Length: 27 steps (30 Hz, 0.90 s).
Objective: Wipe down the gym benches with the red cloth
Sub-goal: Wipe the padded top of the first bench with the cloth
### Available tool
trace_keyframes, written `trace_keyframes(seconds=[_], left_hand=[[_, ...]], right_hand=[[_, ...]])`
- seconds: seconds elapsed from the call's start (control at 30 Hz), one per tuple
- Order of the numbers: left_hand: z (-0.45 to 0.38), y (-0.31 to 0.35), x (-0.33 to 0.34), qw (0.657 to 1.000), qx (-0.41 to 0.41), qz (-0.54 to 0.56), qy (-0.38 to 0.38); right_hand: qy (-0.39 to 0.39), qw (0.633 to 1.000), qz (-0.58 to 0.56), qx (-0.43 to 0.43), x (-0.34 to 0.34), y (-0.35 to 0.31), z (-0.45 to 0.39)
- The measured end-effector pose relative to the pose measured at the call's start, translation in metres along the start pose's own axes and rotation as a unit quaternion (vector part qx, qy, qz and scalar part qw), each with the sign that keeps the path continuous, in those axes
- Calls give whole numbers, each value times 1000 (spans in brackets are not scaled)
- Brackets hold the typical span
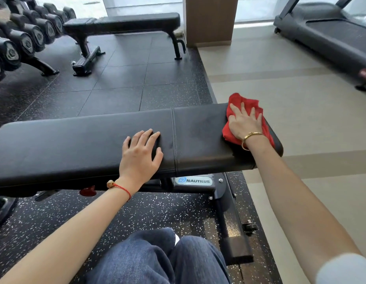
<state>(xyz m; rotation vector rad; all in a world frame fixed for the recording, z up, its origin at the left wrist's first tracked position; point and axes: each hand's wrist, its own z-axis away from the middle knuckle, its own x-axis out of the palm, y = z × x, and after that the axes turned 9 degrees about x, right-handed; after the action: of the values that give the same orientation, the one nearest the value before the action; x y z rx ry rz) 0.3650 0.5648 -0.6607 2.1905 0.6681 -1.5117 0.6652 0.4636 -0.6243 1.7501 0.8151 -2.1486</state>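
Observation:
A black padded gym bench point(75, 144) runs across the view in front of me. The red cloth point(249, 105) lies bunched on the bench's right end. My right hand point(244, 121) presses flat on the cloth, fingers spread. My left hand point(141, 154) rests palm down on the bare pad just left of the seam, holding nothing. A second black bench point(124, 22) stands further back on the dark rubber floor.
A rack of dumbbells point(24, 42) lines the far left. A treadmill point(329, 33) stands at the far right on the pale floor. A brown pillar point(210, 19) rises behind the far bench. The near bench's frame and foot point(235, 238) sit by my knees.

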Motion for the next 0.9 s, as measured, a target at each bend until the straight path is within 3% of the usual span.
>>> trace_keyframes(seconds=[0.2,0.4,0.57,0.9], left_hand=[[-1,-2,1,1000,0,-9,2],[-2,-1,-1,1000,-2,-1,9],[-2,1,-1,1000,-8,12,7],[-1,-1,-1,1000,-7,17,1]], right_hand=[[-2,993,19,-118,5,-23,28],[-9,959,14,-283,38,-54,110],[10,970,10,-242,34,-43,106],[-35,984,22,-174,34,-83,67]])
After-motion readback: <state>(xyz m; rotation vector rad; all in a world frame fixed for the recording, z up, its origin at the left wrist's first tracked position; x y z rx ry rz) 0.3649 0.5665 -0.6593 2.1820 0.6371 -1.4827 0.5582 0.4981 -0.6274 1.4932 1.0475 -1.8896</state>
